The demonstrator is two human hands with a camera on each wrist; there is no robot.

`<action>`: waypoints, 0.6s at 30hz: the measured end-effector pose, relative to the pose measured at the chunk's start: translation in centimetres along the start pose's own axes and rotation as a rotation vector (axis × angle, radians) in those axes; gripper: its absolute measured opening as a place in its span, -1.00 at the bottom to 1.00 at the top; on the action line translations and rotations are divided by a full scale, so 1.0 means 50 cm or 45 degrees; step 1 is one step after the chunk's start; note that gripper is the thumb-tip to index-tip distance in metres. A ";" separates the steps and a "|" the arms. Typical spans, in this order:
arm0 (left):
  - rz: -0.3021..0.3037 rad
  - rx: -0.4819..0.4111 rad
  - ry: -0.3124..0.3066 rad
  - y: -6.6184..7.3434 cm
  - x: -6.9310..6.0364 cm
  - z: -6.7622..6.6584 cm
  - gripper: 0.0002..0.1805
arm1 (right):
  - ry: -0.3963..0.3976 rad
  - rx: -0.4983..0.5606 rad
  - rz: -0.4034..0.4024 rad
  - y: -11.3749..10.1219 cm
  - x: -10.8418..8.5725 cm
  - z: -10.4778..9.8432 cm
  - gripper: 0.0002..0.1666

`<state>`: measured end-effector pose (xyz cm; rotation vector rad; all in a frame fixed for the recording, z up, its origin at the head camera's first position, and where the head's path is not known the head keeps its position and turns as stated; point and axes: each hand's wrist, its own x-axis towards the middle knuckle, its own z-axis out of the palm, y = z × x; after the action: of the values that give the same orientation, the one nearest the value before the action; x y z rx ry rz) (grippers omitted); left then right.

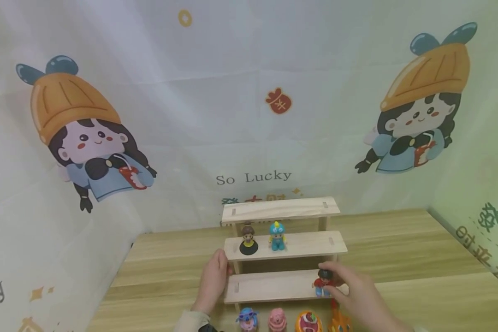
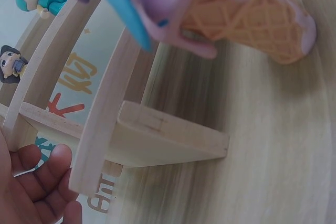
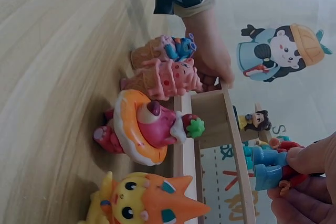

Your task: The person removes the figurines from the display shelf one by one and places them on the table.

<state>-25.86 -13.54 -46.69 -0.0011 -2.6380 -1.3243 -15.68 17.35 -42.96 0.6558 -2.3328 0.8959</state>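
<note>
A three-tier wooden display stand [image 1: 278,287] stands on the table. At its left end my left hand [image 1: 213,279] grips the side of the stand, with curled fingers [image 2: 50,174] beside the lower boards. Between thumb and fingers, my right hand [image 1: 363,293] pinches a toy figure [image 1: 324,282] with black hair, a red top and blue legs. That figure is upright at the right end of the lowest board; the right wrist view shows its feet close to the board. On the middle board sit a brown-haired figure [image 1: 248,240] on a black base and a turquoise figure [image 1: 277,237].
Before the stand, a row holds a blue ice-cream-cone figure [image 1: 247,318], a pink cone figure [image 1: 277,319], a pink figure in an orange ring [image 3: 137,127] and an orange-yellow figure [image 3: 142,198]. Behind hangs a printed cloth [image 1: 232,115]. Wooden table surface [image 1: 406,249] extends to both sides.
</note>
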 end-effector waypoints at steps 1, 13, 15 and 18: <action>-0.006 0.000 -0.003 0.002 0.000 0.000 -0.62 | 0.001 0.005 0.007 -0.002 -0.004 -0.001 -0.37; 0.015 0.016 -0.006 0.002 -0.004 0.001 -0.61 | -0.282 0.017 0.174 -0.012 -0.065 -0.028 -0.50; -0.003 0.021 -0.003 -0.001 -0.005 0.000 -0.61 | -0.249 0.019 0.080 -0.010 -0.077 -0.024 -0.48; -0.017 0.037 0.004 -0.005 -0.006 -0.002 -0.60 | -0.175 0.032 -0.033 -0.009 -0.092 -0.015 -0.48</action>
<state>-25.59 -13.75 -46.89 0.0225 -2.6589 -1.2883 -11.82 18.71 -45.26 0.7788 -2.4310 0.8955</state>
